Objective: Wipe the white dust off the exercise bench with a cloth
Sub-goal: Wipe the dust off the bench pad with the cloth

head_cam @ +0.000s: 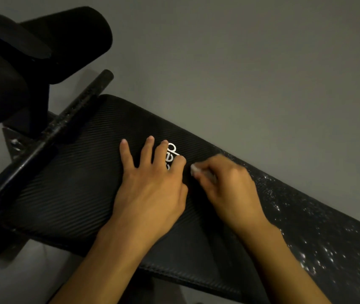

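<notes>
Far left, fat black foam rollers [64,40] bulge, with a round bar [49,132] crossing the ribbed black bench [75,183]. Your left hand [150,189] lies flat, fingers spread, half covering white lettering [172,153]. Your blurred right hand [225,187] curls round the cloth [194,169], only a pale corner showing; white dust [317,253] speckles the bench beyond.

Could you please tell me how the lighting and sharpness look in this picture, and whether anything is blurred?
Head view: dim, even light, no glare; the right hand and its pale cloth are smeared by motion; the left hand is sharp, flat on the bench; the black foam rollers lose detail in darkness.
</notes>
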